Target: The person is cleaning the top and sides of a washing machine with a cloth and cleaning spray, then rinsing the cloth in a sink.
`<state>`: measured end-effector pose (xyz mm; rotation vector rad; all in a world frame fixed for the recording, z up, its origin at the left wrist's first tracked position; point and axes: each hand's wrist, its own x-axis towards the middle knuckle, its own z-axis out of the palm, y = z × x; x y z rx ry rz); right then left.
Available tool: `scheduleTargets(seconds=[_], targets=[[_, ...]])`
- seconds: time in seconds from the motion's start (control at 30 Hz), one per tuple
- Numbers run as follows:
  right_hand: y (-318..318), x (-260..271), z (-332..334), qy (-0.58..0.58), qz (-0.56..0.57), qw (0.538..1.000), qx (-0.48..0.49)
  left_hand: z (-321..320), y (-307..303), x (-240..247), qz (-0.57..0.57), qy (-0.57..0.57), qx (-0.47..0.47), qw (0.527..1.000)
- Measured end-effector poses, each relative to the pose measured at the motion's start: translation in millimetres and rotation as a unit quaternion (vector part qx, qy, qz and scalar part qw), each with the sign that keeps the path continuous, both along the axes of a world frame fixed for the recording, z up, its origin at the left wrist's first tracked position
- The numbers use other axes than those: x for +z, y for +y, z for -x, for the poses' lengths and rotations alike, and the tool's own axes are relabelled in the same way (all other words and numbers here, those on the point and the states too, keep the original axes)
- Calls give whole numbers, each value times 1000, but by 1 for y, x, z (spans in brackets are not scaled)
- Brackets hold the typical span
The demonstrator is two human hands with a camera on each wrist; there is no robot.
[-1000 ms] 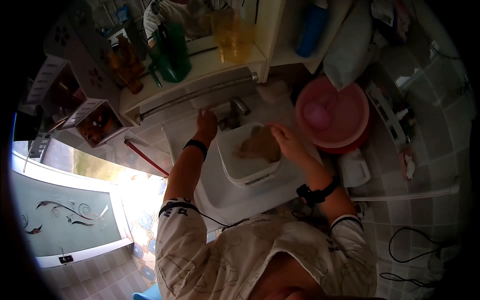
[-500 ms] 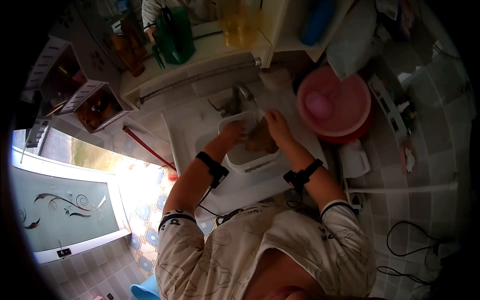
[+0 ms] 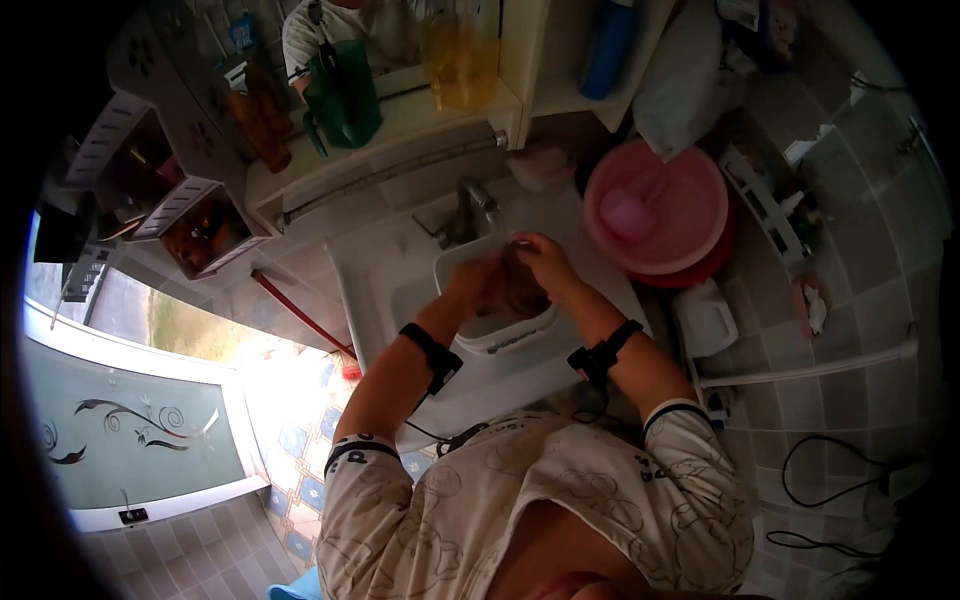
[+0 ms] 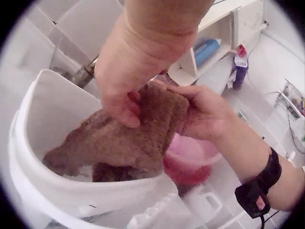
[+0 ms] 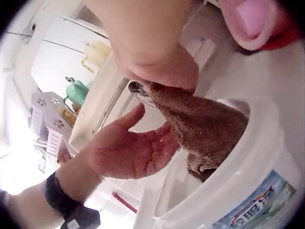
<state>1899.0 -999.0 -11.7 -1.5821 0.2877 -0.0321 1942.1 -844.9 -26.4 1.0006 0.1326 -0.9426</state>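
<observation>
A brown cloth hangs over and partly into a white plastic tub, which stands in the sink under the metal tap. My right hand grips the cloth's upper edge, gathering it into a peak in the right wrist view. My left hand is beside the cloth with its palm turned toward it, thumb raised and fingers loosely extended. In the left wrist view its fingertips lie against the cloth. The cloth's lower end is hidden inside the tub.
Right of the sink, a pink basin holds a pink scoop. A green jug and a yellow jug stand on the shelf above. A red-handled stick leans at the left.
My left hand has come from beside the tap down into the tub, against the cloth. My right hand has kept its grip, drawing the cloth slightly left and up.
</observation>
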Motion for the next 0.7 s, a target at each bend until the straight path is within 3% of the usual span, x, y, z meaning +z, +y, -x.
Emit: scheduleTargets(seconds=[0.07,0.13,0.17,0.23,0.3,0.37,0.4,0.47,0.5,0.53,0.57,0.6,0.63,0.7], targets=[[7,6,1,14,-154,988,-18,8,-3,13,1,-5,12,1000],[6,3,-2,11,-219,976,-12,8,-5,11,-85,-192,-94,973],[4,2,-4,8,-282,959,-6,9,-5,8,-85,-192,-94,973],[-2,5,-9,32,-321,945,-42,12,-2,-3,-239,-421,-70,872],[-2,9,-10,55,-360,928,-76,-1,0,-16,-279,-410,-94,863],[1,11,-11,49,-322,942,-76,-13,1,-25,-316,-399,-118,853],[0,12,-8,48,-322,943,-76,-16,2,-31,-292,-362,-84,881],[0,9,0,1,-128,991,50,-22,3,-37,-241,-285,-16,928],[2,3,3,1,-128,990,50,-25,4,-40,-214,-244,18,946],[3,-7,6,8,-35,996,84,-27,4,-41,-187,-202,53,960],[4,-18,8,16,58,991,117,-29,5,-40,-187,-202,52,960],[4,-29,11,-47,123,985,112,-31,5,-39,-183,-188,46,964],[1,-30,11,-45,123,985,112,-30,4,-37,-179,-174,40,968],[-5,-25,9,48,204,975,72,-24,6,-18,-240,-220,20,945]])
